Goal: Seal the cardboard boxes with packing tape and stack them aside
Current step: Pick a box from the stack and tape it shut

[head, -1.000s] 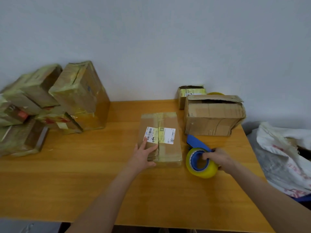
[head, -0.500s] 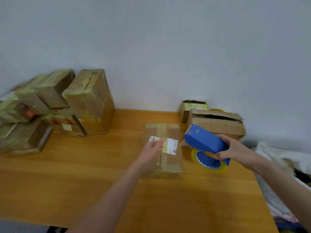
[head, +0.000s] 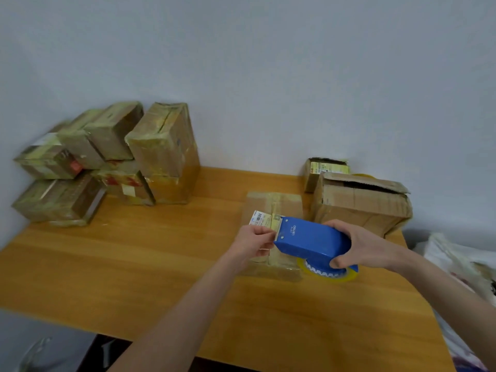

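**Dispenser now over the flat box, left hand at its blade**

Since half a second ago, the right hand (head: 359, 245) has carried the tape dispenser (head: 308, 240) leftward over the flat box (head: 273, 202). The left hand (head: 253, 241) has left the label (head: 259, 218) to meet the toothed edge.

- Far left: a stack of sealed boxes (head: 107, 162) sits on the table (head: 134, 264), well apart from the work.
- Left hand: thumb and fingers pinch together at the cutter, seemingly on the tape end. The film is too faint to confirm.
- Flat box: mid-table under both hands, label up. It looks light and stiff, and glossy old tape probably makes it slick. Best pressed flat from above, or lifted by its long edges.
- Right hand: wrapped round the dispenser's blue body, with the yellow tape roll (head: 332, 273) beneath.
- Right: an open box (head: 359, 200) stands just beside the flat box, with a small box (head: 319, 170) behind it. Both may crowd the tape run.
- Past the table edge: a white bag (head: 456, 264).
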`<act>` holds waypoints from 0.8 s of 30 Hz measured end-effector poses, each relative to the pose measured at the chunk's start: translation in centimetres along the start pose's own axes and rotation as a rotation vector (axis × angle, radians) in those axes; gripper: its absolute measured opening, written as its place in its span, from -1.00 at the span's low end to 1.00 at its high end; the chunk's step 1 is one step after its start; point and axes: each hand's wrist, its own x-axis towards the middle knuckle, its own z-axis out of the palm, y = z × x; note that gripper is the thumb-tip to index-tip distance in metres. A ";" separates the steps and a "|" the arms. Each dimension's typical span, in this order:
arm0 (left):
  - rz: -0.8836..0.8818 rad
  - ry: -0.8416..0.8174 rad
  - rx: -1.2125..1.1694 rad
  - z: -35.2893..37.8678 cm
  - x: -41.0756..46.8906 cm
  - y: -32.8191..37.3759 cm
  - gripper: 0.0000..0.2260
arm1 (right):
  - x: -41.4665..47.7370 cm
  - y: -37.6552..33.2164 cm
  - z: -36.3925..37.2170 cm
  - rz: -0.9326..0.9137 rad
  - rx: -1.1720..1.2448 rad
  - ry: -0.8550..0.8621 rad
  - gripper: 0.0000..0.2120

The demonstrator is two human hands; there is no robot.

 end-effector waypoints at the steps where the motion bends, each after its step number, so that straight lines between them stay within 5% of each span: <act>1: -0.009 0.020 0.002 0.0 -0.1 -0.1 -0.89 | 0.1 -0.1 0.2 -0.003 -0.013 -0.005 -0.35; 9: 0.035 0.158 0.116 -0.2 -0.1 -0.5 -0.92 | 1.8 -1.2 2.1 -0.076 -0.512 0.150 -0.29; 24: 0.065 0.282 0.134 -7.9 -1.3 -3.9 -0.95 | -1.9 3.7 0.0 0.023 -0.414 0.052 -0.35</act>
